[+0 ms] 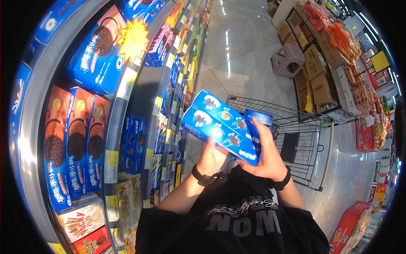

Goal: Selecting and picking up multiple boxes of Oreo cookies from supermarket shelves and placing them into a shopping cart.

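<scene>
I hold a long blue biscuit box (pixel 224 120) tilted in front of my chest, with pictures of round biscuits on its two visible faces. My left hand (pixel 211 155) supports its lower side from below. At the box's right end my right hand (pixel 267 154) grips, thumb on the near edge and fingers up along the end. Just behind the right fingers shows another dark blue box (pixel 259 117). Whether it is held too or rests at the cart, I cannot tell. The wire shopping cart (pixel 296 135) stands right beyond my hands.
Shelves on my left carry blue biscuit boxes with brown panels (pixel 77 144), a larger blue box (pixel 95 55), red and white stick-snack packs (pixel 89 241) and a yellow star sign (pixel 133 39). Across the aisle are a plastic stool (pixel 288 59), cardboard cartons (pixel 320 84) and a red box (pixel 351 226).
</scene>
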`<state>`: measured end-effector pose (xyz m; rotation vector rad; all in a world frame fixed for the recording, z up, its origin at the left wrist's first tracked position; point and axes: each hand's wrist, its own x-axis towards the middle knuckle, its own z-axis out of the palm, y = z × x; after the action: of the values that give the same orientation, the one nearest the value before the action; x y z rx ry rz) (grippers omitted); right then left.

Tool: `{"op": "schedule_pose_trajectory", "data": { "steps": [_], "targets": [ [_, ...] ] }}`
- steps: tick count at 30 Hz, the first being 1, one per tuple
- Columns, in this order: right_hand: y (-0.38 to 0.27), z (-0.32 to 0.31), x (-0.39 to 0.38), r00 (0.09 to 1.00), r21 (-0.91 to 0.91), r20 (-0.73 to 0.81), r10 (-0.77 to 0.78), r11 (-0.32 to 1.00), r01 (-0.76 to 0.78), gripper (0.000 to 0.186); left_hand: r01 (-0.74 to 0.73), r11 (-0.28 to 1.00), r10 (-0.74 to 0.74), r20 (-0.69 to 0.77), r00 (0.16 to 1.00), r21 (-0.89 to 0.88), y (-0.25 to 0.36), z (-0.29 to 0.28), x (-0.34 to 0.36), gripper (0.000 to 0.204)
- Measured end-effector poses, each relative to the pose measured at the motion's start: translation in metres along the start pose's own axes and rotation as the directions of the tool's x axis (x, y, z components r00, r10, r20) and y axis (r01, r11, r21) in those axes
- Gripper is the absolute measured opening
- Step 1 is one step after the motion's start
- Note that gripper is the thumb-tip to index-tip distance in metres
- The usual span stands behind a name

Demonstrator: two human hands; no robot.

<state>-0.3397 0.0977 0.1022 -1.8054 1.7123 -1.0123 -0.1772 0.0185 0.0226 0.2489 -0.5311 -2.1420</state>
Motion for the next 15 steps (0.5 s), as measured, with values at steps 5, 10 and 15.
{"op": "schedule_pose_trajectory", "data": {
  "steps": [5, 10, 15],
  "targets": [
    [-0.001, -0.002, 0.004, 0.854, -0.564, -0.029, -0.520, 0.714, 0.416, 0.061, -0.062, 0.998, 0.061, 0.012, 0.998, 0.033, -0.009, -0.007, -0.007, 0.093],
    [0.007, 0.008, -0.009, 0.753, -0.734, -0.045, -0.657, 0.533, 0.421, 0.047, -0.006, 1.000, 0.005, -0.051, 0.999, -0.018, -0.002, -0.005, -0.010, 0.083],
    [0.002, 0.015, -0.014, 0.723, -0.791, -0.075, -0.687, 0.482, 0.377, 0.049, 0.039, 0.999, -0.038, 0.016, 0.999, -0.036, 0.004, -0.010, -0.009, 0.086]
  ]
}}
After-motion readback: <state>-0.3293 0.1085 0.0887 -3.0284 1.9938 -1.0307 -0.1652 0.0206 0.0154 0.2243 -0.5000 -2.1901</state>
